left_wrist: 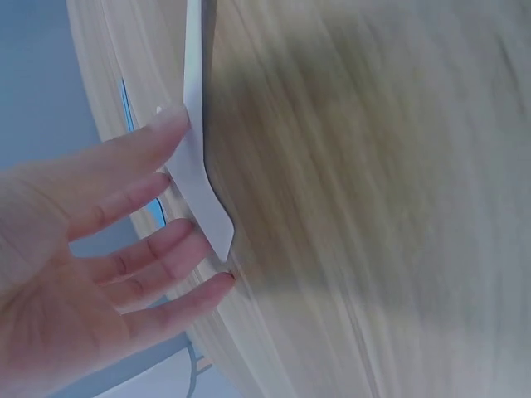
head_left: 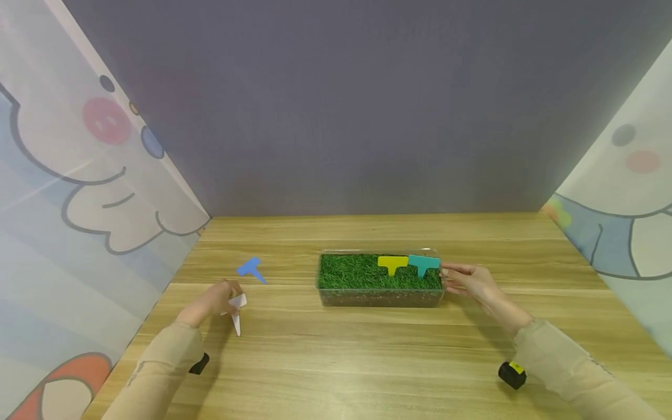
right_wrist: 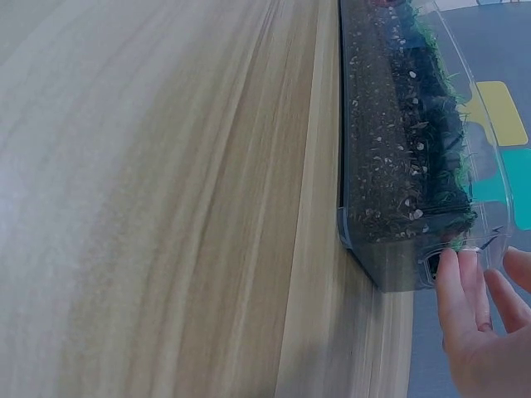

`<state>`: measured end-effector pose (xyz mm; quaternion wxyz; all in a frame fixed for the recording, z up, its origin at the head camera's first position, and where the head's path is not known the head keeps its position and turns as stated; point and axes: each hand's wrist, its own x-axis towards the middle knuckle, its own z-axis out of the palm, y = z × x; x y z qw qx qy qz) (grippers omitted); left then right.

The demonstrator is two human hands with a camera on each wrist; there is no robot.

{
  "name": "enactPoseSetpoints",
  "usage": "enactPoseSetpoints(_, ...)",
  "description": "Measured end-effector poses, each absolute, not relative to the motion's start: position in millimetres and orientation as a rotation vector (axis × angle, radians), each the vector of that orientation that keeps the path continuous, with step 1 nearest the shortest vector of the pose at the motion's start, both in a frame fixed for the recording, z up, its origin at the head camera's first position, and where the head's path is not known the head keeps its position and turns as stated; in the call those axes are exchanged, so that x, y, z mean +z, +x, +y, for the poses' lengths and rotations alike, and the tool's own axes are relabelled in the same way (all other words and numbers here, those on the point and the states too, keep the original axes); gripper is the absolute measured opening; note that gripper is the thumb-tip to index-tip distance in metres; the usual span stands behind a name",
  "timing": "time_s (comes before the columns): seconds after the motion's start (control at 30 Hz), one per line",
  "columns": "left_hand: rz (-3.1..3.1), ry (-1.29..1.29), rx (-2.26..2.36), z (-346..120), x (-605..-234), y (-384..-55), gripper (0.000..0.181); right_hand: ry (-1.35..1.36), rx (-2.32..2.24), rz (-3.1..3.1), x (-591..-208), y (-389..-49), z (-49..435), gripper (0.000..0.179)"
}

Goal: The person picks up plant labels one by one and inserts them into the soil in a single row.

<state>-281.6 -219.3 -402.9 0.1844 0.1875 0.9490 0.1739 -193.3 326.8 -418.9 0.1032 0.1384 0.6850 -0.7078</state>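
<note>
My left hand [head_left: 217,296] is at the left of the table, its thumb and fingers at a white T-shaped plant label [head_left: 238,301]. In the left wrist view the thumb tip lies on the label [left_wrist: 197,178] and the fingertips reach its other edge. A blue plant label [head_left: 251,269] lies just beyond that hand. My right hand [head_left: 475,283] touches the right end of a clear plastic planter box [head_left: 380,298] with nearly straight fingers. Soil and green grass [head_left: 349,271] fill the box. A yellow label [head_left: 392,262] and a teal label [head_left: 424,262] stand upright in the grass, side by side.
The wooden table [head_left: 336,356] meets a grey wall [head_left: 336,116] at the back. Cartoon-printed panels stand at the left and right sides. Black wrist devices show below both sleeves, the right one [head_left: 512,375] with a yellow mark.
</note>
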Motion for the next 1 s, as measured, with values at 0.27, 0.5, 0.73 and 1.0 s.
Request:
enactPoseSetpoints(0.27, 2.634, 0.481, 0.482, -224.0, -402.7, -287.2, 0.045, 0.353, -2.078, 2.035, -408.8, -187.9, 322.8, 0.045)
enactPoseSetpoints(0.5, 2.632, 0.492, 0.477, -225.3, -403.2, -288.9, 0.037, 0.332, -2.057, 2.078, -404.8, -185.7, 320.4, 0.048)
enactPoseSetpoints(0.73, 2.61, 0.433, 0.488, -224.0, -399.9, -287.1, 0.04, 0.414, -2.071, 2.044, -415.0, -190.6, 324.2, 0.048)
enactPoseSetpoints(1.0, 2.64, 0.422, 0.532, -227.9, -406.7, -286.1, 0.035, 0.392, -2.064, 2.069, -408.7, -187.7, 319.6, 0.049)
